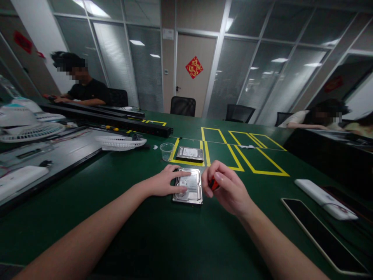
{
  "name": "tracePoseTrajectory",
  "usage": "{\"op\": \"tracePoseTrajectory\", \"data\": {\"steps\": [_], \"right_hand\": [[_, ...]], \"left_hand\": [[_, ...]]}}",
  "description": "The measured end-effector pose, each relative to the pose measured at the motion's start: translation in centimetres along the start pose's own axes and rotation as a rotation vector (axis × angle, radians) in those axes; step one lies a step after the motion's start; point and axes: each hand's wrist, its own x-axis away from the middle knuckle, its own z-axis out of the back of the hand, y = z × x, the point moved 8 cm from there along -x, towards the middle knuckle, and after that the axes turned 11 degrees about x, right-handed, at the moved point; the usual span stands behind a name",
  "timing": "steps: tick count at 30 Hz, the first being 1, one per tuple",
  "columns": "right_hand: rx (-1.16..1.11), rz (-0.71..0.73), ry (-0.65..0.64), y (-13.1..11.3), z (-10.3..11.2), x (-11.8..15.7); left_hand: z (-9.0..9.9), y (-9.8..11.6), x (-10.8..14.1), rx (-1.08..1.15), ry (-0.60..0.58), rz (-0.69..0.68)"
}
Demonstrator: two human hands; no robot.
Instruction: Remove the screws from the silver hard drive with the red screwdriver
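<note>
A silver hard drive [190,190] with a white label lies flat on the green table. My left hand [166,182] rests on its left side, thumb and fingers spread across the label and upper edge. Just off the drive's right edge is my right hand [225,186], its fingers curled around a red-and-black tool handle [214,184]. Most of that handle is hidden in the palm, and I cannot make out its tip. A second hard drive [190,154] lies beyond, inside a yellow taped rectangle, beside a clear plastic cup [167,151].
White fan parts [121,142] and a long flat panel [67,155] cover the left. A phone [323,233] and a white power strip [325,198] lie at right. Yellow tape outlines [262,172] mark the table. People sit at the far left [87,89] and right [317,116].
</note>
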Motion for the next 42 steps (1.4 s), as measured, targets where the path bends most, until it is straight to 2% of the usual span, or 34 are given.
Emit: {"op": "tracePoseTrajectory", "data": {"steps": [12, 32, 42], "right_hand": [[-0.05, -0.025, 0.019, 0.01, 0.27, -0.07], [0.001, -0.006, 0.0, 0.12, 0.05, 0.04], [-0.041, -0.049, 0.022, 0.14, 0.13, -0.06]], "left_hand": [[0.03, 0.03, 0.01, 0.02, -0.021, 0.017], [0.0, -0.1, -0.08, 0.003, -0.012, 0.011], [0.07, 0.06, 0.1, 0.02, -0.029, 0.03]]}}
